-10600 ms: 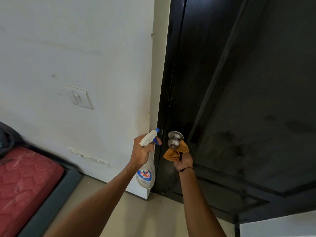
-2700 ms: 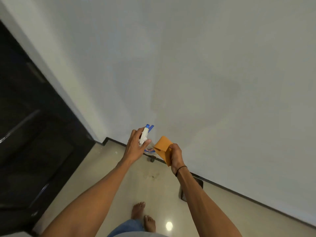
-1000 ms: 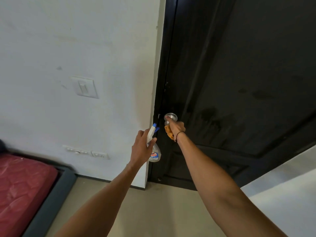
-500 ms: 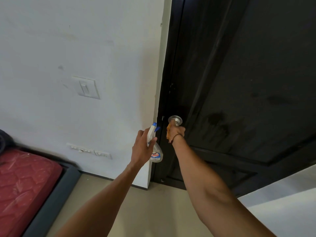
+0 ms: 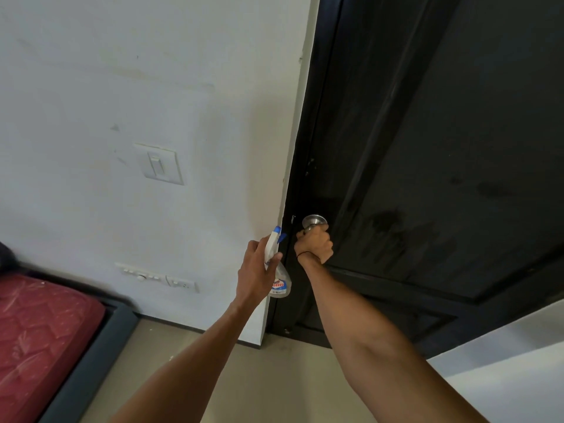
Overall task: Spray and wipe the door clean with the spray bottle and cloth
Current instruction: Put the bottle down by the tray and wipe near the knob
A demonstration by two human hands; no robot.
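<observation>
A black door [image 5: 442,132] fills the right side, with dark wet streaks on its panel. My right hand [image 5: 314,244] is curled round the silver door knob [image 5: 314,221]. The orange cloth is hidden in that fist; I cannot see it now. My left hand [image 5: 256,270] grips a clear spray bottle [image 5: 279,280] with a white and blue trigger head, held just left of the door's edge, nozzle toward the door.
A white wall [image 5: 152,87] on the left carries a light switch [image 5: 160,163] and a low socket strip [image 5: 158,277]. A red mattress [image 5: 36,337] in a grey frame lies at the lower left. A white wall corner [image 5: 518,361] juts in at lower right.
My right hand has closed further over the knob, and the orange cloth seen half a second ago is now covered. The left hand with the bottle has stayed beside the door edge.
</observation>
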